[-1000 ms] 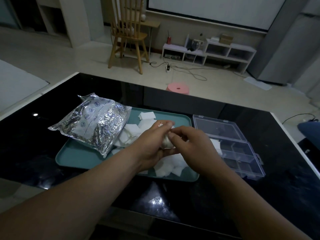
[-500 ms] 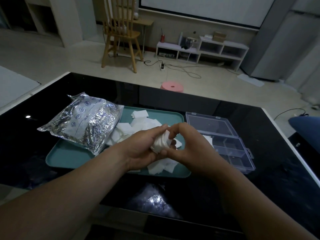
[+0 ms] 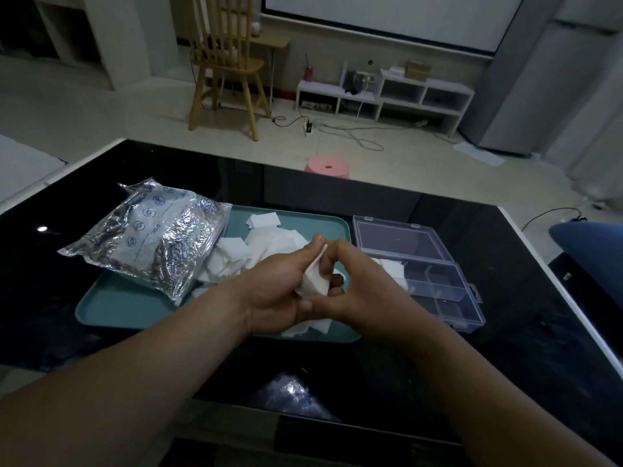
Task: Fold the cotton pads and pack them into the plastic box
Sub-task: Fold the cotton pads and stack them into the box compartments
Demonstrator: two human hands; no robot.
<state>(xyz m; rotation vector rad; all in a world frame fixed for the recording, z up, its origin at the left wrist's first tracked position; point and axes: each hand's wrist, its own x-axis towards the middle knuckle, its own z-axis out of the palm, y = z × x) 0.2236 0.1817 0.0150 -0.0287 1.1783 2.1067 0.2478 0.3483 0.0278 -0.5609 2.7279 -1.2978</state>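
Dim room, black glass table (image 3: 522, 315): over the near right end of a teal tray (image 3: 114, 308), a left hand (image 3: 276, 284) and right hand (image 3: 364, 284) both pinch one folded cotton pad (image 3: 315, 281), fingers curled round it. Loose pads (image 3: 236, 252) lie on the tray beside a crinkled foil bag (image 3: 158, 237). Just right of the tray, the clear plastic box (image 3: 438, 284) lies open, apparently with packed pads (image 3: 392, 268) in its left compartment.
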